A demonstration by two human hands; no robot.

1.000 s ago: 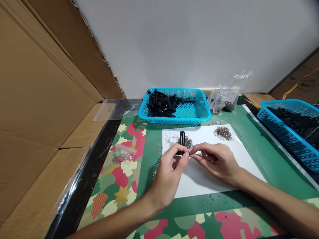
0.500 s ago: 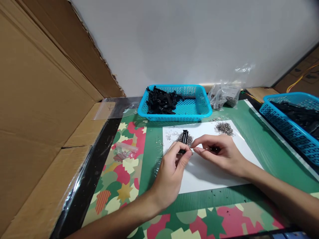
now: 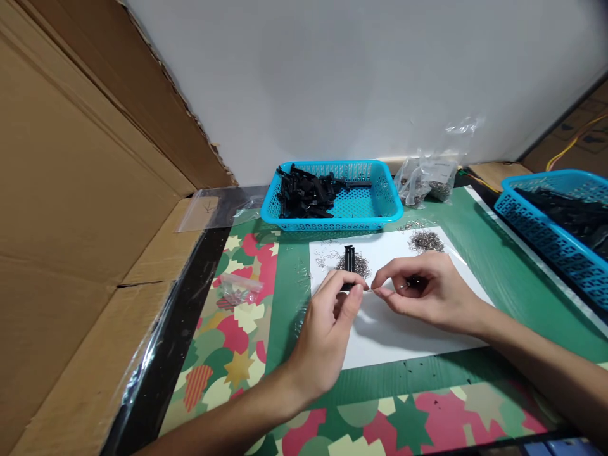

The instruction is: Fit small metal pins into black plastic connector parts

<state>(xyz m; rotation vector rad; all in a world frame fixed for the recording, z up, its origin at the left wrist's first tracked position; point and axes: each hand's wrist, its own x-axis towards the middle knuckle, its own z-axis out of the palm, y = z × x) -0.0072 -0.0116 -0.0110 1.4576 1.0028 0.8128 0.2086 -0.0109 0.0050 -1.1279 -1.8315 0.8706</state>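
While a slender black plastic part (image 3: 350,258) is held between thumb and fingers of the left hand (image 3: 327,326), a thin metal piece (image 3: 372,290) is pinched at the fingertips of the right hand (image 3: 430,294). The hands are set close together, above a white paper sheet (image 3: 399,339). The black part is projected over a pile of small wire pieces (image 3: 363,266); a second wire pile (image 3: 426,240) is placed beyond the right hand. Behind the sheet, a blue perforated basket (image 3: 332,224) is part-filled with black plastic parts (image 3: 308,193), flanked at right by clear plastic bags (image 3: 422,182). At far right, a second blue basket (image 3: 546,225) is filled with black pieces (image 3: 570,218). At left, a small clear bag (image 3: 241,289) is laid on patterned paper (image 3: 237,332).
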